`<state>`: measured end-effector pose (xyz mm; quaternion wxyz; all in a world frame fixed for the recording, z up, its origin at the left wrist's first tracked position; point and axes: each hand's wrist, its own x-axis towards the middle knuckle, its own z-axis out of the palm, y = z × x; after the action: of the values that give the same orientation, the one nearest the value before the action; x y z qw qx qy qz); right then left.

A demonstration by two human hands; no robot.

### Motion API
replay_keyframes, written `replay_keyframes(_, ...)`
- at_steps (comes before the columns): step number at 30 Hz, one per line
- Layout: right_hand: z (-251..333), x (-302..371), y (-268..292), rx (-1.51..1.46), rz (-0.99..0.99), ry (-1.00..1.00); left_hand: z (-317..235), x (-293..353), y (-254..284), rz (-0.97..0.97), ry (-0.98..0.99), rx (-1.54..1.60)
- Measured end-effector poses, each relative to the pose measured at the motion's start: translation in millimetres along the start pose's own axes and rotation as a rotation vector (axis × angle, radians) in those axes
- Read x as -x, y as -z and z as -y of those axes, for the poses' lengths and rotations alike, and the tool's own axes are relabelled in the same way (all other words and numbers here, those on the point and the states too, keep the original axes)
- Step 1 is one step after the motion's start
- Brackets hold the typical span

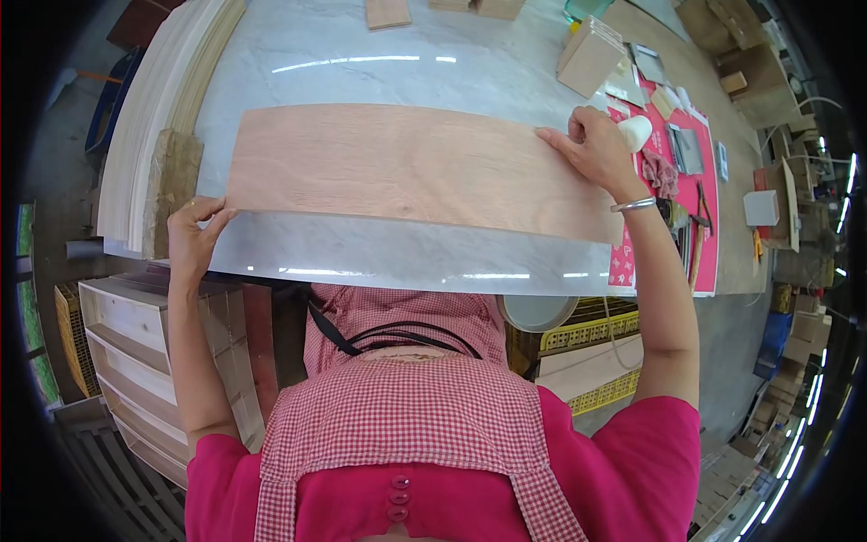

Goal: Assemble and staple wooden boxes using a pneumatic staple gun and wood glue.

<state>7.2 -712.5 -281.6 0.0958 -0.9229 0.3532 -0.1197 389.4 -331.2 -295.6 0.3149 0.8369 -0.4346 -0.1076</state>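
A long, thin wooden board [397, 167] with pale reddish grain lies across the glossy marbled tabletop [334, 77] in front of me. At its near left corner, my left hand [195, 233] pinches the edge between thumb and fingers. My right hand [596, 152], with a silver bangle at the wrist, is closed at the board's far right corner, its thumb along the edge. The undersides of the right fingers are partly hidden. Just beyond the right hand stands a white rounded object [636, 133], whose kind I cannot make out.
Stacked long pale boards [149, 135] line the left side, beside a rough wood block [177, 167]. Small wooden pieces [589, 56] stand at the far right. A pink sheet [707, 217] carries a rag [660, 172] and tools. Wooden boxes [135, 352] and a yellow crate [587, 339] sit below the table.
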Motion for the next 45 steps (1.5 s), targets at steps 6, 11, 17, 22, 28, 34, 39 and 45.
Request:
replay_keyframes(6, -10.8, 14.7, 5.5, -0.205, -0.234, 0.111, 0.1, -3.5, -0.2, 0.024, 0.014, -0.002)
replay_keyframes(11, -27.8, 99.0, 49.5, -0.12, -0.183, -0.085, 3.3, -0.1, 1.2, 0.012, 0.029, -0.008)
replay_keyframes(17, -16.5, 164.5, 45.0, -0.122, -0.043, -0.237, 9.3, -4.2, 1.4, 0.032, 0.031, 0.021)
replay_keyframes(22, -11.1, 165.8, 39.5, -0.17, -0.068, -0.265, -2.7, -2.8, 3.0, 0.038, 0.006, -0.057)
replay_keyframes(28, -14.9, 164.6, 35.6, -0.14, -0.077, -0.246, -11.5, 1.5, 1.6, 0.0, -0.075, -0.153)
replay_keyframes(34, -24.4, 170.7, 30.5, -0.251, -0.101, -0.23, -7.8, 2.5, 1.1, -0.009, -0.076, -0.14)
replay_keyframes(39, -27.6, 166.7, 21.7, -0.147, -0.238, -0.056, -9.0, -1.8, 2.8, -0.003, -0.077, -0.172)
replay_keyframes(45, -30.2, 175.3, 29.5, -0.171, -0.182, -0.099, 14.3, -1.0, -0.1, -0.019, -0.128, -0.223)
